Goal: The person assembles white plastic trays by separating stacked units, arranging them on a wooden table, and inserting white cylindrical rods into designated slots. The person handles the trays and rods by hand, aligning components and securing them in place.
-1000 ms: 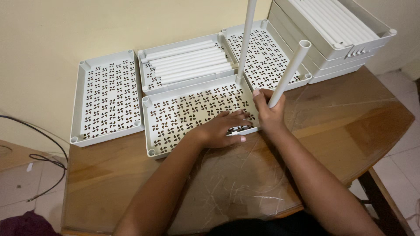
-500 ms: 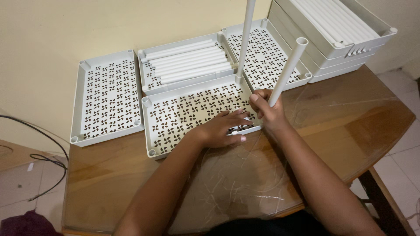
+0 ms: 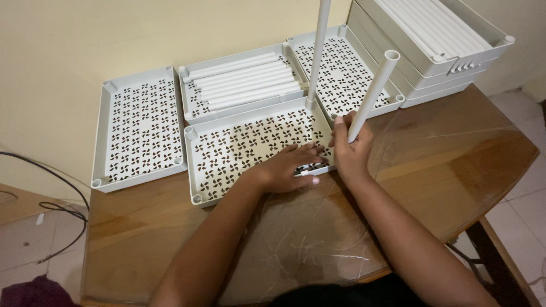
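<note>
White tube [image 3: 372, 94] gripped in right hand [image 3: 351, 152], tilted over near tray [image 3: 250, 149] corner.
Left hand [image 3: 287, 167] flat, fingers spread, pinning tray w/ its front edge; keep it down & square tube up like far post [image 3: 318, 54].

no packages, labels, signs or screens show anywhere in this view

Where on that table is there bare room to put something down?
Bare tabletop lies right of the right hand, below the stacked trays; more lies front left, below the left tray. The back edge is crowded with trays, and both hands sit at the near tray.
</note>
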